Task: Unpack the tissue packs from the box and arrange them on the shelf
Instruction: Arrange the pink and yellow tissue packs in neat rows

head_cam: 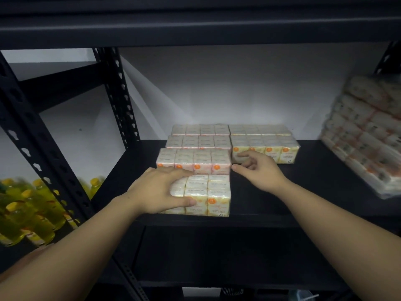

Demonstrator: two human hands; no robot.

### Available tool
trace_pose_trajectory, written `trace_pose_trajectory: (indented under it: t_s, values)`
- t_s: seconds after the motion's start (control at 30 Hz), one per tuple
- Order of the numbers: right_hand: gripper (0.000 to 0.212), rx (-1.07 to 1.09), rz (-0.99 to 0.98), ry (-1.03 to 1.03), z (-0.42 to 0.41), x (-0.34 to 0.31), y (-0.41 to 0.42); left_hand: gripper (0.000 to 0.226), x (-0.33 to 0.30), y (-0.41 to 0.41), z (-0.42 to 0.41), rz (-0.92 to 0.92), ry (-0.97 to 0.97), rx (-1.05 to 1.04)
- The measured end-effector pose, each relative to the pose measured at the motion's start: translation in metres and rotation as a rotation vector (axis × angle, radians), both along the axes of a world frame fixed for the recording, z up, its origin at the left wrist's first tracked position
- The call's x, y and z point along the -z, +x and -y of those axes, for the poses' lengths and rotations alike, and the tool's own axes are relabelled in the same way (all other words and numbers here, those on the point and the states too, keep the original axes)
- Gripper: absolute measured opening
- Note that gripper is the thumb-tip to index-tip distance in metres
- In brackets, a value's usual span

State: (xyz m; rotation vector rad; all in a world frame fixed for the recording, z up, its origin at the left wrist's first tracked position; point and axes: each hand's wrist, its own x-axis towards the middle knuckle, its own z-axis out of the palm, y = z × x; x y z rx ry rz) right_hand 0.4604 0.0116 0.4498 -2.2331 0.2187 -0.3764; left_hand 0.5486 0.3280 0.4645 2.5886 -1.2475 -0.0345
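Note:
Several white and orange tissue packs lie on the black shelf (pixel 314 181) in two columns running back to the wall. The front pack (pixel 212 196) of the left column sits at the shelf's front edge. My left hand (pixel 158 192) lies over its left part, fingers on top and thumb on its front face. Behind it sits another pack (pixel 193 160). My right hand (pixel 258 168) hovers just right of the front pack with fingers loosely curled, holding nothing, in front of the right column's front pack (pixel 275 153). No box is in view.
A blurred stack of wrapped tissue bundles (pixel 366 135) leans at the shelf's right end. Yellow bottles (pixel 28 211) stand on the neighbouring rack at lower left. Black perforated uprights (pixel 121 98) frame the left side, and an upper shelf board (pixel 195 29) hangs overhead.

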Motion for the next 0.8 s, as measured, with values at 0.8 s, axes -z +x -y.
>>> trace_pose_trajectory:
  t_s: [0.8]
  values:
    - [0.023, 0.322, 0.151, -0.368, 0.084, -0.020, -0.107, 0.054, -0.016, -0.060, 0.185, -0.188, -0.419, 0.048]
